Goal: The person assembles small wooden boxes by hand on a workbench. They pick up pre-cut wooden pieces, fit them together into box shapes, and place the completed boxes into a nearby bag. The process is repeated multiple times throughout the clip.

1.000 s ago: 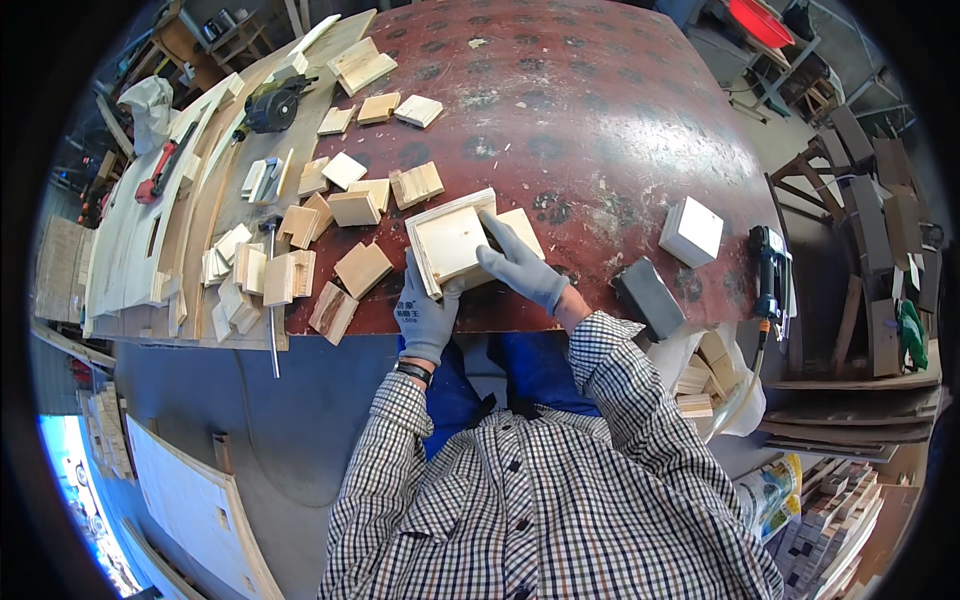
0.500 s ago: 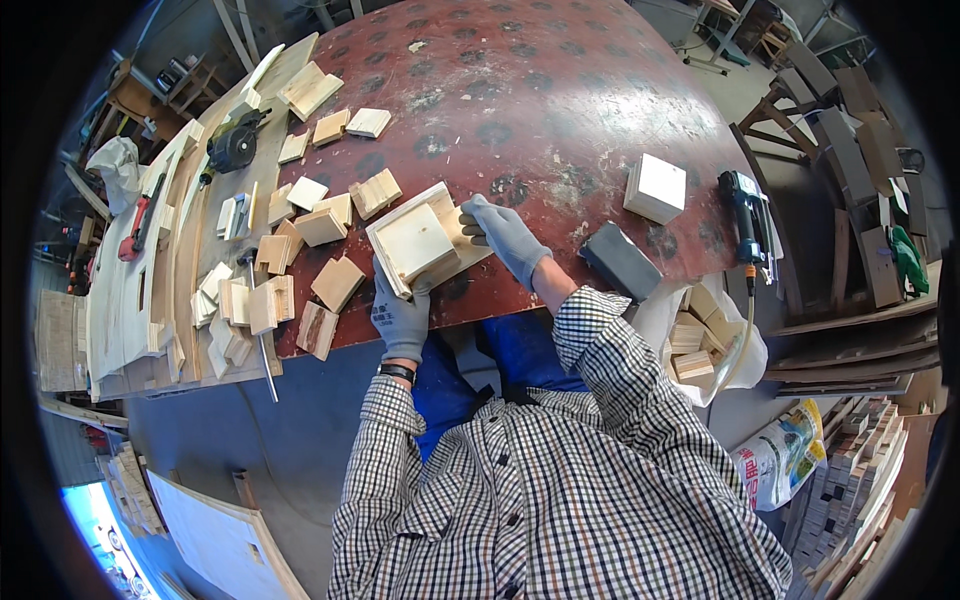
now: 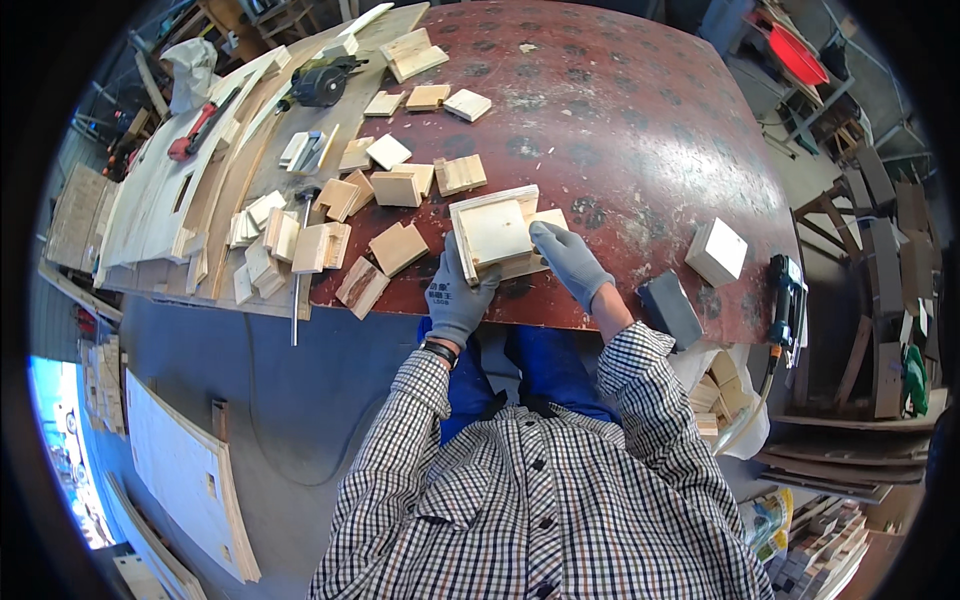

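My left hand [image 3: 460, 300], in a grey work glove, is wrapped round the lower left of a wooden block assembly [image 3: 492, 234]. The assembly has a square pale face with plywood boards along its sides. It is held tilted over the near edge of the red-brown table [image 3: 640, 130]. At its right side, my gloved right hand [image 3: 575, 265] has its fingertips closed on the projecting board; some fingers are hidden behind the wood. To the left, several notched wooden blocks [image 3: 398, 249] lie scattered. Right of my right hand sits a dark grey block [image 3: 670, 311].
A white-faced block [image 3: 716, 252] and a dark nail gun [image 3: 788, 305] with a hose lie at the right edge. A circular saw [image 3: 322, 84] and a red tool [image 3: 196, 132] rest on boards at the left. A white sack [image 3: 745, 440] of offcuts hangs below the table's right corner.
The view has swung, shifting the scene rightward. My right hand has gone from loosely touching the assembly's right side to closing its fingertips on it. My left hand keeps its hold.
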Demonstrator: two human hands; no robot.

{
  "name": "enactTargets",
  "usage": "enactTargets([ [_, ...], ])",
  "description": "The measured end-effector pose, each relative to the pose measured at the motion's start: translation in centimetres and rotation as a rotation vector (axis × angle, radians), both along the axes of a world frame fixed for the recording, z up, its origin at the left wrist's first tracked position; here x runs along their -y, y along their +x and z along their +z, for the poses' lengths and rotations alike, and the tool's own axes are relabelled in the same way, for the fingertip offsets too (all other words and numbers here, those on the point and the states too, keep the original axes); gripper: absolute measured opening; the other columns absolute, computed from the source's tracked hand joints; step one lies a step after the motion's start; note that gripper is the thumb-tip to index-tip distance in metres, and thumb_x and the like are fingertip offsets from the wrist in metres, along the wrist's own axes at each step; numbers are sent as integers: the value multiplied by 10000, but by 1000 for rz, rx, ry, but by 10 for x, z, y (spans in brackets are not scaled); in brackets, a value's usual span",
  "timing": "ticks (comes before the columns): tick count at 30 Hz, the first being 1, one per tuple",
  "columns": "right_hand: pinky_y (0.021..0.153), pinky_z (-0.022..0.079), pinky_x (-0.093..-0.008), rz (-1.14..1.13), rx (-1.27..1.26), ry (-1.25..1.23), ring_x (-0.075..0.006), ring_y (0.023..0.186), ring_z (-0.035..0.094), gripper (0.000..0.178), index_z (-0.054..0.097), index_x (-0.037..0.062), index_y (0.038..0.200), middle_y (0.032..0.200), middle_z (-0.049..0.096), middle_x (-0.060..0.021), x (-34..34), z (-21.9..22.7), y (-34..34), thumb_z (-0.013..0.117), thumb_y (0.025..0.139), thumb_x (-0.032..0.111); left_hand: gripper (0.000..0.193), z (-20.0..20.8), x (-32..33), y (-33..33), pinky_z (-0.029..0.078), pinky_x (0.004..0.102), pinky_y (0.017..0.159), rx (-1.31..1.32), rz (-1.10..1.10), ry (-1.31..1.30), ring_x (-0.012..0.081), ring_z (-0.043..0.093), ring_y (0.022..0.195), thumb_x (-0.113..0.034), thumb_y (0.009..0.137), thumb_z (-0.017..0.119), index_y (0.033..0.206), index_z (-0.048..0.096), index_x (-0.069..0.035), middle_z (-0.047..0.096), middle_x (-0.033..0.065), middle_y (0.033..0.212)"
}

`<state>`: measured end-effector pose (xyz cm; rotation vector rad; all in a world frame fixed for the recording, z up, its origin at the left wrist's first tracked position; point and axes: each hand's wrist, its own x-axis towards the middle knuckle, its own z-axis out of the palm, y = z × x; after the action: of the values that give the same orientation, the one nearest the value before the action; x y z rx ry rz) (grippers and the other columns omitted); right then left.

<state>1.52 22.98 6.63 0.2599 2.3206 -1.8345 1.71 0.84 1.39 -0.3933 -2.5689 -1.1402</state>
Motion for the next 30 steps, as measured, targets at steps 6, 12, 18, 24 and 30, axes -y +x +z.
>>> enactTargets([
  [6, 1039, 490, -392, 54, 16, 127, -289, 1168, 673, 592, 669, 23, 1358, 1210, 742, -186, 11, 15, -4, 536, 1060, 517, 1018, -5, -5, -2, 627, 457, 866, 19, 45, -26, 401, 719, 1108, -419, 808, 888, 1576, 371, 8, 625, 248, 1379],
  [12, 959, 509, -405, 55, 30, 244, -288, 1045, 687, 576, 680, 16, 1303, 1093, 744, -183, 15, 16, -8, 543, 1053, 517, 1068, -14, -4, -3, 628, 464, 832, -9, 46, -34, 394, 733, 1064, -443, 813, 887, 1596, 323, 15, 645, 241, 1330],
  [18, 923, 522, -404, 51, -1, 267, -284, 995, 693, 570, 685, 19, 1291, 1053, 742, -176, 10, 6, -11, 553, 1049, 519, 1060, -9, -5, -1, 629, 462, 825, -28, 31, -11, 389, 733, 1057, -434, 825, 878, 1600, 306, 8, 651, 233, 1305],
  [24, 931, 525, -415, 72, 53, 301, -301, 1007, 701, 565, 686, 31, 1296, 1079, 746, -184, 10, 3, -16, 554, 1046, 521, 1049, -11, -3, -1, 634, 469, 797, -17, 13, -4, 385, 734, 1045, -380, 830, 872, 1617, 267, -41, 638, 216, 1315],
  [30, 972, 520, -422, 92, -24, 347, -325, 1059, 704, 561, 688, 30, 1299, 1121, 755, -191, 16, 9, -12, 558, 1042, 512, 1034, -14, -3, 0, 639, 464, 784, -9, 28, -5, 375, 735, 1059, -388, 840, 865, 1616, 275, -43, 639, 205, 1330],
])
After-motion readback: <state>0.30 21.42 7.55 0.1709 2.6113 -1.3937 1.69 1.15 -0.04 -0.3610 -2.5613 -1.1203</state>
